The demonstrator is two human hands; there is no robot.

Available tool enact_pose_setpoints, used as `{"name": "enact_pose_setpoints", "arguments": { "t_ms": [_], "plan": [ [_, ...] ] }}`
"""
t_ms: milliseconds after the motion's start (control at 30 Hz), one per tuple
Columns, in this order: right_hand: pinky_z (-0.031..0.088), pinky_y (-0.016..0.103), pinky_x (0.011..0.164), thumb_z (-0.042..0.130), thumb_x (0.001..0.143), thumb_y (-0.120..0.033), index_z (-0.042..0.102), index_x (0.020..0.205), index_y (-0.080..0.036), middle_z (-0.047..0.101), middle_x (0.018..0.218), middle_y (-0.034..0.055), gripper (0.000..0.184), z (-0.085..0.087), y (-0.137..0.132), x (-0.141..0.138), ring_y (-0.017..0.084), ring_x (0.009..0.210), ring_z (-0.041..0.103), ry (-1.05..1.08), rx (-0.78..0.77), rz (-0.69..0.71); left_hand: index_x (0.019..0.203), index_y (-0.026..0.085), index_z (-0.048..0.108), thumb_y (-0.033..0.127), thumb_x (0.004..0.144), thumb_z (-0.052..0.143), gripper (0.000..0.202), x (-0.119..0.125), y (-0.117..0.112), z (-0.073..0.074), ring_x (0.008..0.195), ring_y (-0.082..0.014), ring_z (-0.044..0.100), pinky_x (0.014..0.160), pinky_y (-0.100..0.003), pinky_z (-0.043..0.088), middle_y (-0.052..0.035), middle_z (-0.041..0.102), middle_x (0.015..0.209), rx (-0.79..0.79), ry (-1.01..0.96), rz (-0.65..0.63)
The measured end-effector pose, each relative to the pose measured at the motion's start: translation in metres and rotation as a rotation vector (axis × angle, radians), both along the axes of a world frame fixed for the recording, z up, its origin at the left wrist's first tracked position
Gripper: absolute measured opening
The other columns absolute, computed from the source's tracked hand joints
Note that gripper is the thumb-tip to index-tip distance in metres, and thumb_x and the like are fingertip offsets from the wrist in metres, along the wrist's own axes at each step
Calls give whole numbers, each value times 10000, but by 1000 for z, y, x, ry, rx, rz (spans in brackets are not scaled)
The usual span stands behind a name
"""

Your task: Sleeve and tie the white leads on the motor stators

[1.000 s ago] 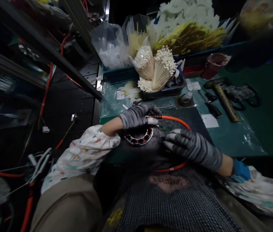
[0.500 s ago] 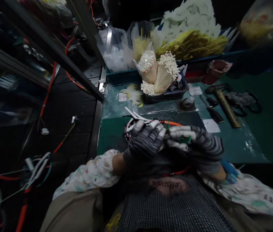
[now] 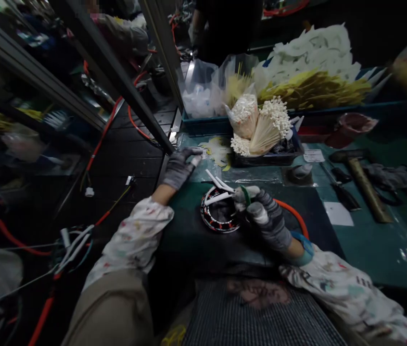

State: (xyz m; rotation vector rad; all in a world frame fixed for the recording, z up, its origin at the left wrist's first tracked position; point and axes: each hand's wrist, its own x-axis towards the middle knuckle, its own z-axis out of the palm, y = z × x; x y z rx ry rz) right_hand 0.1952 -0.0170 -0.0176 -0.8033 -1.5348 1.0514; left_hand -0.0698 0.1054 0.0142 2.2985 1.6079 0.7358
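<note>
A round motor stator point(image 3: 218, 216) with red and black windings lies on the dark mat point(image 3: 189, 240) in front of me. My right hand point(image 3: 263, 216), in a grey striped glove, rests on its right edge, fingers closed on its white sleeved leads point(image 3: 220, 187) and a small green piece. An orange cable point(image 3: 293, 214) curves out behind that hand. My left hand point(image 3: 180, 166), gloved too, reaches to the bench's far left edge with curled fingers; what they hold, if anything, I cannot make out.
A black tray with bundles of white-tipped sticks point(image 3: 261, 127) stands behind the stator. A blue bin of yellow and white insulation pieces point(image 3: 311, 81) is at the back. A hammer point(image 3: 362, 180), pliers and a red cup point(image 3: 349, 127) lie right. Shelving and orange cables point(image 3: 95, 149) fill the left.
My left hand has left the stator and reached forward-left to the bench edge. The right hand has shifted to grip the white leads. The view tilted upward.
</note>
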Motion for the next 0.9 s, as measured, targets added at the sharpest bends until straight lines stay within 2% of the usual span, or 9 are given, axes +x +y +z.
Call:
{"name": "enact_pose_setpoints", "arguments": {
  "t_ms": [67, 133, 267, 367, 533, 600, 700, 767, 900],
  "plan": [
    [720, 377, 808, 670, 1059, -633, 735, 1154, -316, 863, 1056, 26, 338, 1, -2, 3, 236, 909, 839, 98, -62, 15, 1155, 231, 822, 369, 997, 627, 287, 13, 45, -11, 1315, -328, 687, 1203, -560, 529, -108, 775, 1404, -86, 94, -15],
    [725, 375, 857, 780, 998, -607, 767, 1117, -317, 879, 1077, 12, 314, 1, -3, 6, 233, 958, 850, 178, -132, 48, 1198, 243, 829, 286, 949, 680, 293, 31, 79, -16, 1425, -337, 622, 1260, -538, 474, -98, 712, 1529, -140, 172, -38],
    [713, 394, 941, 805, 989, -573, 802, 1129, -317, 879, 1118, 18, 292, -2, -2, 7, 232, 1034, 844, 198, -198, 130, 1241, 228, 822, 192, 802, 786, 443, 57, 115, -12, 1544, -401, 494, 1350, -608, 301, -120, 623, 1637, -202, 304, -56],
    [708, 407, 939, 792, 1002, -558, 809, 1136, -304, 870, 1105, 31, 288, 0, -2, 7, 238, 1015, 835, 159, -200, 162, 1147, 211, 831, 151, 744, 794, 409, 61, 120, -8, 1576, -405, 440, 1368, -595, 233, -101, 603, 1661, -215, 368, -61],
    [694, 428, 983, 751, 1042, -522, 805, 1121, -303, 864, 1144, 36, 239, 16, -2, 8, 241, 1054, 825, 131, -124, 234, 1086, 225, 831, 212, 881, 733, 227, 52, 109, -10, 1553, -328, 511, 1395, -512, 208, -80, 738, 1490, -185, 372, -35],
    [692, 424, 988, 751, 1044, -516, 805, 1110, -320, 862, 1159, 25, 214, 21, -1, 8, 237, 1071, 825, 147, -107, 239, 1081, 223, 827, 239, 933, 700, 196, 47, 104, -11, 1429, -320, 633, 1363, -517, 302, -86, 796, 1367, -182, 347, 0],
    [694, 446, 1008, 775, 1028, -492, 813, 1084, -332, 863, 1152, 15, 174, 22, -1, 7, 247, 1088, 824, 130, -133, 220, 1207, 236, 797, 259, 1011, 606, 275, 40, 98, -9, 1202, -292, 751, 1166, -470, 532, -77, 827, 1277, -179, 286, 63],
    [692, 459, 1018, 786, 1018, -482, 818, 1083, -324, 865, 1131, 18, 174, 19, -1, 7, 255, 1084, 825, 106, -139, 197, 1273, 240, 770, 258, 1032, 571, 313, 39, 96, -8, 1158, -269, 762, 1070, -413, 579, -69, 826, 1283, -180, 246, 86],
    [677, 443, 1020, 779, 1029, -463, 814, 1141, -319, 861, 1153, 17, 186, 10, -1, 7, 248, 1084, 818, 106, -92, 162, 1277, 224, 774, 260, 1005, 613, 319, 42, 92, -9, 1142, -255, 762, 1040, -368, 579, -66, 830, 1265, -211, 199, 86]
  ]
}}
